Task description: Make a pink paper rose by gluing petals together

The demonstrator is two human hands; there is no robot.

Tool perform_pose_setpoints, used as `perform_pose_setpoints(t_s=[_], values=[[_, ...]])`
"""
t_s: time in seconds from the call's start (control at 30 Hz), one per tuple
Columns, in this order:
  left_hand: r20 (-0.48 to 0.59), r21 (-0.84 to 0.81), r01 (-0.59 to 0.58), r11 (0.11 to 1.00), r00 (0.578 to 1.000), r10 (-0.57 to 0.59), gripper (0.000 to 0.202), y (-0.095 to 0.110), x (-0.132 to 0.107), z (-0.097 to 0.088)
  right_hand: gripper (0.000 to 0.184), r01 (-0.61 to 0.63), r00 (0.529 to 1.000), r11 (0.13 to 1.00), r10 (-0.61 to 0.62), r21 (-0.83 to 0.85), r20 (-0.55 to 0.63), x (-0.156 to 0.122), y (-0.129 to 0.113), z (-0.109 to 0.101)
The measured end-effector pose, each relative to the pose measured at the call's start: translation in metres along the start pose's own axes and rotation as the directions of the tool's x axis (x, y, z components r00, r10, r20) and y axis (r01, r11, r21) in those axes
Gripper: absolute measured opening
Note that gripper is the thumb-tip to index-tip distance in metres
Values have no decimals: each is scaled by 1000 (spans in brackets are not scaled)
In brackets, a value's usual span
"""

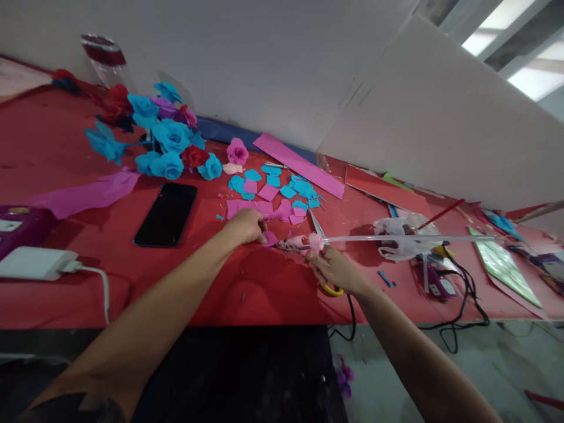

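My left hand [247, 226] rests on the red table [273, 288], fingers curled and pinching a pink paper petal [269, 238]. My right hand [337, 270] is closed around a clear plastic stick [396, 238] that carries a small pink paper bud [315, 241] at its near end. Scissors with yellow handles [331, 289] lie under that hand, blades [316, 223] pointing away. Loose pink and blue paper squares [273, 191] lie just beyond both hands.
A black phone [167, 213] lies left of my hands. Blue, red and purple paper roses [163, 138] are piled at the back left. A white charger [37, 262] sits at the left edge. A pink paper strip [299, 163], plastic bag [399, 238] and black cables [458, 294] lie right.
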State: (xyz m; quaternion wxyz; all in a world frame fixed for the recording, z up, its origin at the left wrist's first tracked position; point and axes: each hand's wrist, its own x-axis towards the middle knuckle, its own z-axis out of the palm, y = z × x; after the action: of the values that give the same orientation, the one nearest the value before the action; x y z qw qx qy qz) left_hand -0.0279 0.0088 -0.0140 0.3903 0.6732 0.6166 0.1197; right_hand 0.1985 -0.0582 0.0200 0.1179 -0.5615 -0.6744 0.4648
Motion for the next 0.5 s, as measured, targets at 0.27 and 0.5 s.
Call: perform_pose_setpoints(t_s=[0.27,0.5], values=[[21,-2,9,1000,1000,-9,16,1,0,0,38,14,1000,1000,-14,7,-18,2,5,-4],[28,54,-7,999,1000,6,18,4,-2,-2,36,32,999,999,-32,3,-43,3,6,-5]])
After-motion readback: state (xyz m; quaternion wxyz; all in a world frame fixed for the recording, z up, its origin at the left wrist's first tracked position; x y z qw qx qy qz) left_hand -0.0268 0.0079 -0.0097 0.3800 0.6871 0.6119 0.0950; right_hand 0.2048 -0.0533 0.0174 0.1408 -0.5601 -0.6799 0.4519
